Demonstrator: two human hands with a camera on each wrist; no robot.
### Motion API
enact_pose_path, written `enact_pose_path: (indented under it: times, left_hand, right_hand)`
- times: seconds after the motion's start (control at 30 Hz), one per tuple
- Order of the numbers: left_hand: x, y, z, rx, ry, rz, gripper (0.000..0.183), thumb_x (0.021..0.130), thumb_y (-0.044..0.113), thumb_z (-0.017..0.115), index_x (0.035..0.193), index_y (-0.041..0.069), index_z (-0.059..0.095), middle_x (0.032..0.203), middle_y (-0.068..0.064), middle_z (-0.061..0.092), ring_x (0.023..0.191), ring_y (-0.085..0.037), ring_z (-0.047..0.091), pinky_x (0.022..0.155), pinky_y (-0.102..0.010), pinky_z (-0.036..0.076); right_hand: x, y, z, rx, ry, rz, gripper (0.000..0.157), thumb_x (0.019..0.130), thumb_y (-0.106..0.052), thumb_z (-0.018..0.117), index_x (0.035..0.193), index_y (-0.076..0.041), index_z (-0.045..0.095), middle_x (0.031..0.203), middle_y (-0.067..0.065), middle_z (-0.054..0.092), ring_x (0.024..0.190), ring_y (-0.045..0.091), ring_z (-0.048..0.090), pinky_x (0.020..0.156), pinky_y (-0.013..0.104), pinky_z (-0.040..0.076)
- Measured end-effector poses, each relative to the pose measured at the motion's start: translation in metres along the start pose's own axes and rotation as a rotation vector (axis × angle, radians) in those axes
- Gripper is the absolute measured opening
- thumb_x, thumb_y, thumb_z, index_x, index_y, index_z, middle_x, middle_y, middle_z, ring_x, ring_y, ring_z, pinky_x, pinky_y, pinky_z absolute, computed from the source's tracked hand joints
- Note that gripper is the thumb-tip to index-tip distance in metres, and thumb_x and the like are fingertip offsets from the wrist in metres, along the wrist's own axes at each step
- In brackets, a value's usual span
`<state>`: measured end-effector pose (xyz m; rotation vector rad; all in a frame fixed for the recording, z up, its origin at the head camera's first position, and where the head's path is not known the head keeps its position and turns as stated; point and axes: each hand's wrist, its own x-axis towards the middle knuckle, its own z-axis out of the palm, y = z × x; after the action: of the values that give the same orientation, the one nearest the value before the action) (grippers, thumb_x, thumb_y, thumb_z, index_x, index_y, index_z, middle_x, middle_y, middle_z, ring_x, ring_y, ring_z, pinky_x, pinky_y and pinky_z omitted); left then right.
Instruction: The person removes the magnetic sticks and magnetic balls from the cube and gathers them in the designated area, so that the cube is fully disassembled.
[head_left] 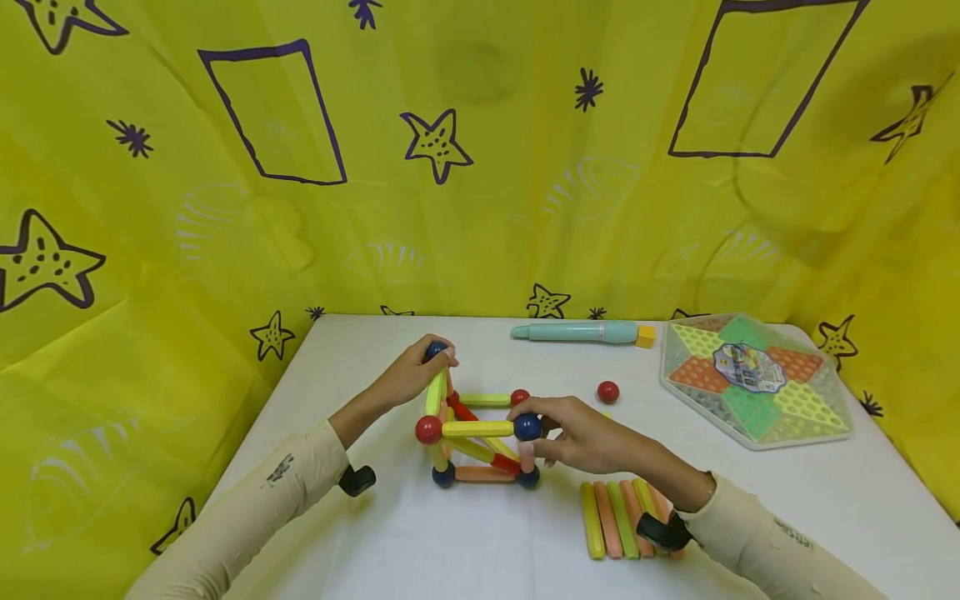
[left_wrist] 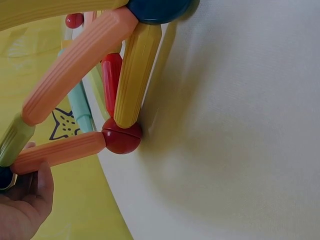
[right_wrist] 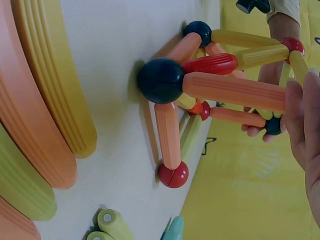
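Observation:
A frame of magnetic sticks and balls stands on the white table. My left hand (head_left: 405,377) grips the blue ball (head_left: 435,348) at its raised far-left corner; in the left wrist view, the thumb lies against a salmon stick (left_wrist: 62,151) beside that ball. My right hand (head_left: 585,435) holds another blue ball (head_left: 527,427) at the upper right corner, at the end of a yellow stick (head_left: 477,429). That stick runs to a red ball (head_left: 428,430). Two lower blue balls (head_left: 444,475) rest on the table, joined by a salmon stick (head_left: 485,474). Red sticks (head_left: 506,464) slant inside the frame.
A row of loose yellow, salmon and green sticks (head_left: 615,521) lies at the front right, partly under the right wrist. Behind the right hand sits a loose red ball (head_left: 608,392). A teal pen-like object (head_left: 577,332), an orange cube (head_left: 645,337) and a hexagonal game board (head_left: 757,379) lie farther back.

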<state>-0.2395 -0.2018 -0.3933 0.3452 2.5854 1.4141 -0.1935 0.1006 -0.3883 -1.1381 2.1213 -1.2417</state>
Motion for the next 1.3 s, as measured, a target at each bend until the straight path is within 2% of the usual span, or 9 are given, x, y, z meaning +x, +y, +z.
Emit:
enact_pose_path:
  times: [0.2, 0.47, 0.63, 0.8, 1.07, 1.17, 1.3]
  left_hand:
    - [0.000, -0.002, 0.000, 0.012, 0.001, 0.005, 0.039, 0.108, 0.030, 0.044, 0.136, 0.003, 0.047, 0.126, -0.018, 0.066, 0.121, -0.032, 0.061, 0.109, -0.049, 0.044]
    - [-0.001, -0.002, 0.000, 0.010, -0.005, 0.005, 0.040, 0.108, 0.030, 0.045, 0.136, 0.002, 0.047, 0.126, -0.018, 0.066, 0.121, -0.033, 0.061, 0.109, -0.049, 0.045]
    - [-0.001, -0.002, 0.000, 0.009, -0.008, 0.007, 0.039, 0.108, 0.029, 0.045, 0.137, 0.002, 0.046, 0.126, -0.018, 0.066, 0.120, -0.032, 0.061, 0.108, -0.049, 0.045]
    - [-0.001, -0.001, 0.000, 0.011, -0.008, 0.004, 0.039, 0.108, 0.029, 0.045, 0.136, 0.002, 0.046, 0.126, -0.019, 0.066, 0.120, -0.033, 0.061, 0.108, -0.049, 0.046]
    - [-0.003, 0.001, 0.002, 0.025, -0.006, -0.002, 0.041, 0.108, 0.031, 0.045, 0.136, 0.002, 0.046, 0.126, -0.018, 0.066, 0.120, -0.034, 0.061, 0.108, -0.050, 0.045]
    - [-0.003, 0.001, 0.002, 0.030, -0.008, 0.002, 0.041, 0.108, 0.030, 0.045, 0.136, 0.001, 0.046, 0.126, -0.020, 0.066, 0.119, -0.034, 0.061, 0.107, -0.050, 0.046]
    - [-0.002, 0.001, 0.002, 0.034, -0.011, 0.019, 0.042, 0.108, 0.031, 0.044, 0.136, 0.000, 0.046, 0.126, -0.021, 0.066, 0.120, -0.036, 0.061, 0.108, -0.050, 0.045]
  right_hand:
    - [0.000, -0.002, 0.000, -0.004, 0.002, -0.005, 0.028, 0.098, -0.010, 0.064, 0.124, -0.004, 0.055, 0.098, 0.008, 0.066, 0.087, 0.023, 0.068, 0.067, 0.026, 0.059]
    - [0.000, -0.007, -0.002, -0.025, -0.032, 0.010, 0.021, 0.100, -0.015, 0.063, 0.119, -0.010, 0.055, 0.096, 0.011, 0.071, 0.086, 0.011, 0.064, 0.068, 0.027, 0.060]
    - [0.002, -0.009, -0.003, -0.084, -0.031, 0.021, 0.021, 0.099, -0.020, 0.065, 0.116, -0.012, 0.056, 0.095, 0.000, 0.068, 0.086, 0.010, 0.062, 0.068, 0.027, 0.059]
    - [0.005, -0.013, -0.002, -0.169, -0.001, 0.029, 0.019, 0.096, -0.014, 0.064, 0.113, -0.012, 0.056, 0.089, -0.007, 0.066, 0.081, 0.009, 0.059, 0.068, 0.025, 0.057]
    - [0.007, -0.023, 0.002, -0.200, -0.012, 0.103, 0.024, 0.097, -0.008, 0.053, 0.121, -0.010, 0.051, 0.080, 0.002, 0.069, 0.075, 0.012, 0.055, 0.068, 0.025, 0.049]
    - [0.008, -0.026, 0.003, -0.198, -0.010, 0.120, 0.021, 0.101, -0.014, 0.053, 0.122, -0.011, 0.051, 0.079, 0.001, 0.069, 0.072, 0.012, 0.056, 0.068, 0.026, 0.048]
    - [0.009, -0.024, 0.004, -0.198, 0.000, 0.091, 0.017, 0.104, -0.028, 0.055, 0.116, -0.015, 0.053, 0.075, 0.001, 0.070, 0.067, 0.010, 0.056, 0.065, 0.024, 0.046]
